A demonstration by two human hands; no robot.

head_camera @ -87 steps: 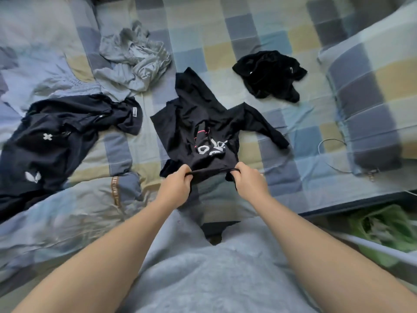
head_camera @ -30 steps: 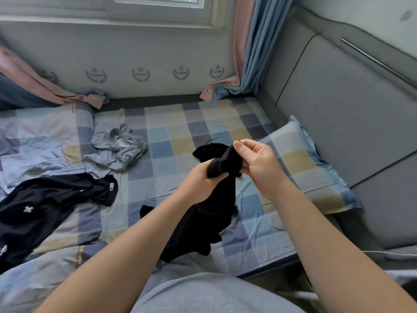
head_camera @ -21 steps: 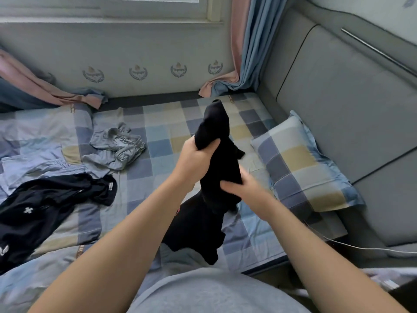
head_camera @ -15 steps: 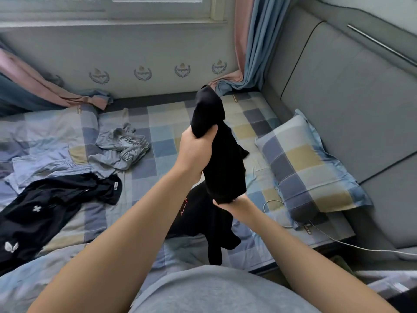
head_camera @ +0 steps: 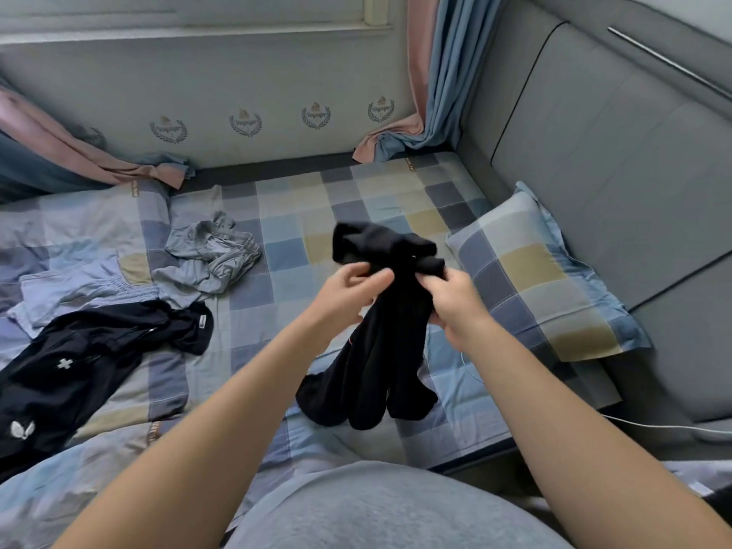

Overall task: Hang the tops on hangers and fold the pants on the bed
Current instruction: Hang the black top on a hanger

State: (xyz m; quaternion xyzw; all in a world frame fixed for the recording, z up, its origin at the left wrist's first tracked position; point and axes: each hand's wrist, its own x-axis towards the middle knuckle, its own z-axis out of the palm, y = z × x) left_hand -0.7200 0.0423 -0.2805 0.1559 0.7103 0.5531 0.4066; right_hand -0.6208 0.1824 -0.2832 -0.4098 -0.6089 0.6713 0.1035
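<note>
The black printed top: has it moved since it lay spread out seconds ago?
Yes. The black top has been lifted up from the checked sheet: the left hand and the right hand grip it bunched, beside the pillow.

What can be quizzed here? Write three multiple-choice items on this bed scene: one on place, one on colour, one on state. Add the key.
1. Where does the crumpled grey garment lie?
A. On a chair
B. On the bed, left of the hands
C. On a hanger

2. What colour is the held garment?
A. Pink
B. Black
C. Yellow

3. How is the held garment kept up?
A. The left hand and the right hand both grip it
B. It hangs from a hook
C. It lies spread flat

Key:
1. B: it rests on the bed, left of the arms.
2. B: the cloth is plainly black.
3. A: the fingers of both hands curl round it.
</note>
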